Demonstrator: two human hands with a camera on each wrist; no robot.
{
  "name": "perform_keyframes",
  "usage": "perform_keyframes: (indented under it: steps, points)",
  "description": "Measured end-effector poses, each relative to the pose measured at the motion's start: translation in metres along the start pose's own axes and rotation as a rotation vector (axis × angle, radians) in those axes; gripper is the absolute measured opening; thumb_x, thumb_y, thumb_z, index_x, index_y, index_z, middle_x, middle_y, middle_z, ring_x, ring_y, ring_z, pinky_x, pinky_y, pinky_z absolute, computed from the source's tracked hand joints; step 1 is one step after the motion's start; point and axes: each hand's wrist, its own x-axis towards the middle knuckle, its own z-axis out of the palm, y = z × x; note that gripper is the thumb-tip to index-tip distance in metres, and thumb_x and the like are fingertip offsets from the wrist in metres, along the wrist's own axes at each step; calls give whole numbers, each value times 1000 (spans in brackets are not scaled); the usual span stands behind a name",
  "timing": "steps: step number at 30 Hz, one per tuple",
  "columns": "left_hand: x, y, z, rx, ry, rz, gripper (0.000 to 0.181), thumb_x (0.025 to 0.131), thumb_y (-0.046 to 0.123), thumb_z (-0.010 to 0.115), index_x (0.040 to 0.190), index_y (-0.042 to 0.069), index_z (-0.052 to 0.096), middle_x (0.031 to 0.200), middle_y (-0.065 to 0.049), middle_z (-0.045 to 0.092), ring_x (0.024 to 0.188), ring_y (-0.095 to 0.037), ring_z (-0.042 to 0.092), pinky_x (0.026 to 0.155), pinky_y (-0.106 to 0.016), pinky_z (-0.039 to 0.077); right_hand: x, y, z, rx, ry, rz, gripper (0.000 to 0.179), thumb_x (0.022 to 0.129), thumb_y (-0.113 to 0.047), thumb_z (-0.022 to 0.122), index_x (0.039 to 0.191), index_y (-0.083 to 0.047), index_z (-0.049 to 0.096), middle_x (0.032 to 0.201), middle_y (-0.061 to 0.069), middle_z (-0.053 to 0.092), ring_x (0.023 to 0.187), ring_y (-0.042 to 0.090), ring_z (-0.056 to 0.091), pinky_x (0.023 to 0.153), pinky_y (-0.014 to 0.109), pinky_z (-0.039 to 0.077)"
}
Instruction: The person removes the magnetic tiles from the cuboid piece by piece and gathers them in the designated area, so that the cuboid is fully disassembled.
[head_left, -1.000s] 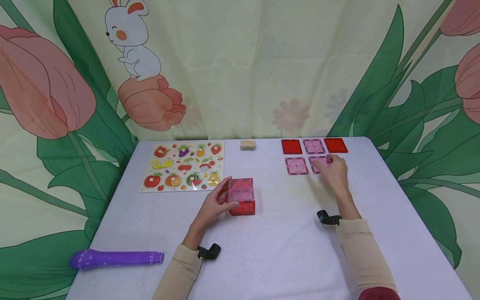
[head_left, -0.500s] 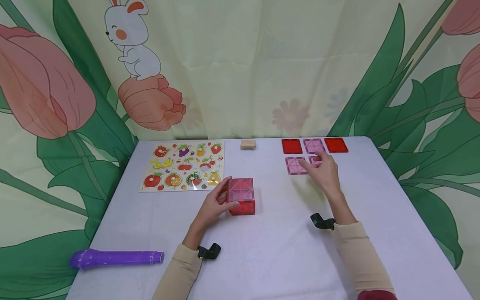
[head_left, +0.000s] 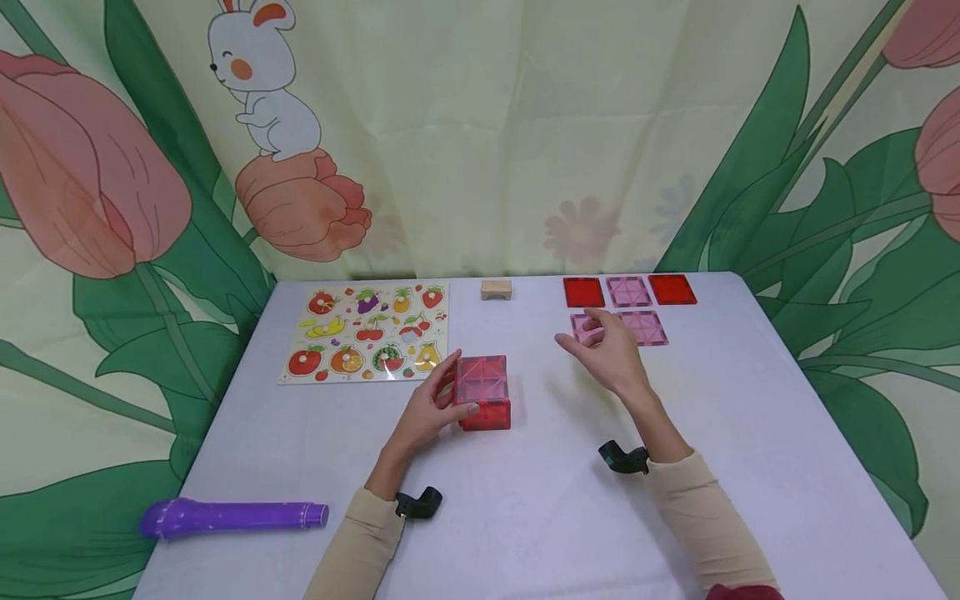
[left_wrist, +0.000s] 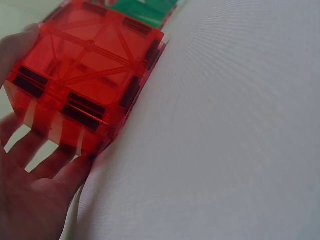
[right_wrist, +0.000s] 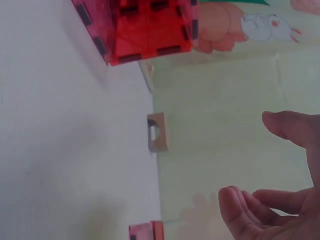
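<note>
A cube of see-through red and pink magnetic tiles point(head_left: 482, 382) stands on the table near the middle. My left hand point(head_left: 422, 415) grips its left side, thumb at the near face and fingers behind; the left wrist view shows the cube's red walls point(left_wrist: 92, 75) up close. My right hand point(head_left: 613, 357) hovers near the flat tiles at the back right, thumb and fingers apart with nothing between them. It partly hides one pink tile point(head_left: 577, 327). Beside that lies another pink tile point(head_left: 652, 328); behind are a red tile point(head_left: 583, 292), a pink tile point(head_left: 628, 292) and a second red tile point(head_left: 672, 289).
A fruit picture board point(head_left: 363, 333) lies at the back left. A small wooden arch block point(head_left: 496, 290) stands at the table's back edge. On the near left lies a purple microphone-shaped toy point(head_left: 236, 517). A printed curtain point(head_left: 480, 167) hangs behind the table.
My right hand has moved left across the front row of tiles, from the right pink tile to the left one, uncovering the right one. My left hand and the cube have stayed put.
</note>
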Motion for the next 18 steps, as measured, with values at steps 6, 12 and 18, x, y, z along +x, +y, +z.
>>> perform_keyframes:
  steps: [6, 12, 18]
  points:
    - [1, 1, 0, -11, -4, -18, 83, 83, 27, 83, 151, 39, 36, 153, -1, 44, 145, -24, 41, 115, -42, 44, -10, -13, 12, -6, -78, -58, 79, 85, -44, 77, 146, -4, 46, 122, 18, 60, 99, 28, 64, 83, 43, 62]
    - [0, 4, 0, -7, 8, -35, 82, 81, 29, 84, 149, 37, 39, 153, -1, 45, 146, -25, 40, 115, -42, 44, -20, -22, 24, 30, -154, -111, 80, 83, -43, 79, 146, -5, 47, 121, 19, 64, 97, 27, 66, 82, 41, 62]
    - [-1, 3, 0, 4, 12, -25, 83, 80, 33, 85, 150, 37, 38, 153, -2, 45, 145, -26, 41, 114, -40, 44, -30, -30, 36, 44, -229, -164, 76, 83, -40, 79, 145, -8, 49, 115, 16, 67, 91, 20, 66, 78, 34, 61]
